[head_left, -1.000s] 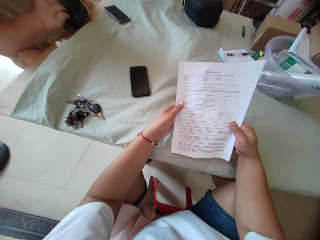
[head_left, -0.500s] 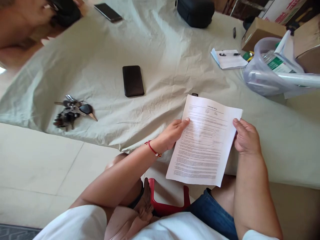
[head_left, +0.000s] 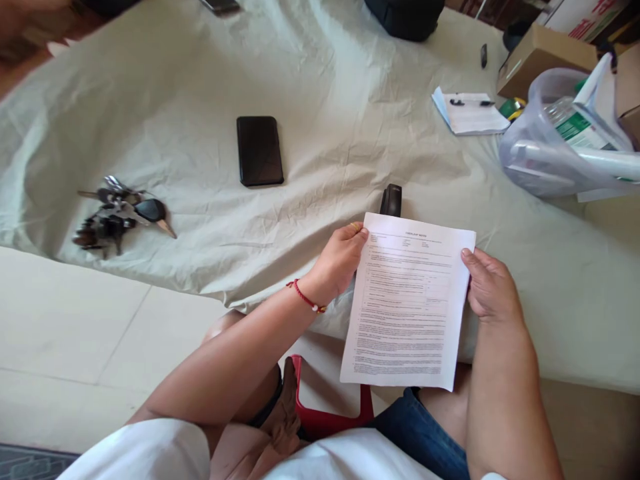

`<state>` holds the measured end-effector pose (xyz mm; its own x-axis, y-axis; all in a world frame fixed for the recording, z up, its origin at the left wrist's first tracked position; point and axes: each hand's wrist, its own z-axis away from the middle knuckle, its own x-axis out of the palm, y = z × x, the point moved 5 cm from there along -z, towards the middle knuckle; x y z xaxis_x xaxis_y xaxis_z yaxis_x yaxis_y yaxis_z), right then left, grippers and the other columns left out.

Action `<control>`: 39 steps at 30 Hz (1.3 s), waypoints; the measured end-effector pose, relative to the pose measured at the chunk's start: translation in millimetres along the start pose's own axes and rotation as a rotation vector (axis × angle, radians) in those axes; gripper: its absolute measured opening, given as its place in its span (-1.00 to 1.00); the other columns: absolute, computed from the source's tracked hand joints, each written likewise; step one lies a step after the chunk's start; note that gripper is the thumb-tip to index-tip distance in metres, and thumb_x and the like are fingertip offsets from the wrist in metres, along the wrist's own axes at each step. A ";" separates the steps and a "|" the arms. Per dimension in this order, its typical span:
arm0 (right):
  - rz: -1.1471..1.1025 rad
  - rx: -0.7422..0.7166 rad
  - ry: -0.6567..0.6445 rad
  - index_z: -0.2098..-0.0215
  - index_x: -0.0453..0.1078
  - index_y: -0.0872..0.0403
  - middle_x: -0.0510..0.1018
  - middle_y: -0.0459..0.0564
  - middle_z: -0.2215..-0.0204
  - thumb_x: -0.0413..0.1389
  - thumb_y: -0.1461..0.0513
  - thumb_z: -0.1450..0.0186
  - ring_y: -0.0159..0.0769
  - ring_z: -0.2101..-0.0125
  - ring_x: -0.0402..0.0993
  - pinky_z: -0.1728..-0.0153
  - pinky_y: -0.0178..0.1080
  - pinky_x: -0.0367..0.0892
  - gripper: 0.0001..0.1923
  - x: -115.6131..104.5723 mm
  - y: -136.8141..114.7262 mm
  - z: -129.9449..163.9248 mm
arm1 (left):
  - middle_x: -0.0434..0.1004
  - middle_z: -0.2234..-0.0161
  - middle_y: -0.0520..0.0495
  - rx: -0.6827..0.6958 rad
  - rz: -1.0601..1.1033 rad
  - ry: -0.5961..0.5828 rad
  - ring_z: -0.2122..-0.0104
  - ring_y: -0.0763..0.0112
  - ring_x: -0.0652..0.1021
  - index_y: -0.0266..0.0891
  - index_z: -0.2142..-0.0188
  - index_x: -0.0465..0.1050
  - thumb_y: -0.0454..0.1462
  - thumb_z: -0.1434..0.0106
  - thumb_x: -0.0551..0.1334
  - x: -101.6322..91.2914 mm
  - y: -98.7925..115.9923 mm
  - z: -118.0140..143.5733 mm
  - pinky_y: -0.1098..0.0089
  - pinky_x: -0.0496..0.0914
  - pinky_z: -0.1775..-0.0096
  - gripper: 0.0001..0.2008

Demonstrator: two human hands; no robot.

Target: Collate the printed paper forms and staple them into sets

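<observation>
Odds and ends across a pale cloth (head_left: 325,100)
A black phone (head_left: 259,151) lies face up, a bunch of keys (head_left: 117,215) well to its left; a small black stapler (head_left: 391,199) sits nearer, a notepad with pen (head_left: 471,111) beside a clear plastic bag (head_left: 560,147) and cardboard box (head_left: 543,60)

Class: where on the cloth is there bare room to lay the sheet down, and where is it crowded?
Bare: between phone, notepad and stapler; also between keys and left hand. Crowded: far right, by bag and box.
</observation>
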<state>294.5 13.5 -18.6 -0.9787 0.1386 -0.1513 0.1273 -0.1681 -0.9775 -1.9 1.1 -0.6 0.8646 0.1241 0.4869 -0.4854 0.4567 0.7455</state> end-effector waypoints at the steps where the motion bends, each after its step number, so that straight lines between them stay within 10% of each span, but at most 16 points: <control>1: 0.007 -0.019 0.039 0.15 0.66 -0.01 0.81 0.02 0.23 0.48 -0.16 -0.27 -0.02 0.22 0.79 0.11 0.04 0.73 -0.55 -3.2 1.7 -2.0 | 0.71 0.20 -0.12 -0.018 0.008 -0.009 0.19 0.34 0.67 -0.25 0.13 0.56 -0.25 -0.57 0.22 2.1 -1.9 0.9 0.25 0.52 -0.04 -0.83; 6: 0.182 -0.139 0.254 -0.03 0.62 -0.06 0.76 -0.04 0.26 0.37 -0.10 -0.38 -0.13 0.30 0.73 0.20 -0.03 0.68 -0.60 -14.8 -1.7 -6.0 | 0.64 0.29 -0.07 -0.104 0.006 -0.023 0.27 0.37 0.61 -0.23 0.22 0.52 -0.26 -0.60 0.16 11.0 -9.3 6.5 0.27 0.51 0.02 -0.76; 10: 0.595 -0.415 0.364 -0.08 0.64 -0.04 0.74 0.14 -0.09 0.24 0.03 -0.48 0.03 -0.11 0.70 -0.18 0.20 0.60 -0.69 -3.3 -32.8 1.3 | 0.46 0.39 0.02 -0.085 -0.138 -0.016 0.34 0.40 0.49 -0.20 0.34 0.42 -0.27 -0.59 0.17 16.5 -10.1 11.7 0.33 0.40 0.15 -0.70; 22: 0.839 -0.769 0.050 -0.04 0.69 -0.09 0.81 0.02 0.00 0.10 0.16 -0.61 0.07 -0.21 0.66 -0.29 0.22 0.57 -0.72 95.1 -72.9 51.4 | 0.40 0.37 0.05 -0.021 -0.257 -0.121 0.35 0.41 0.36 -0.19 0.35 0.39 -0.25 -0.55 0.17 28.5 -24.8 20.8 0.32 0.29 0.22 -0.73; 39: 0.849 -0.805 -0.008 -0.15 0.68 -0.03 0.80 0.06 -0.06 0.10 0.18 -0.61 0.06 -0.24 0.63 -0.29 0.20 0.54 -0.68 98.8 -51.4 47.7 | 0.36 0.39 0.07 0.009 -0.372 -0.078 0.35 0.42 0.31 -0.18 0.39 0.31 -0.26 -0.56 0.13 32.7 -28.5 12.9 0.30 0.24 0.22 -0.69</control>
<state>183.6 -10.7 23.7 -0.5309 0.2723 -0.8025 0.8033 0.4634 -0.3741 38.5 -19.2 0.0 0.9695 -0.1165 0.2155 -0.1418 0.4501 0.8816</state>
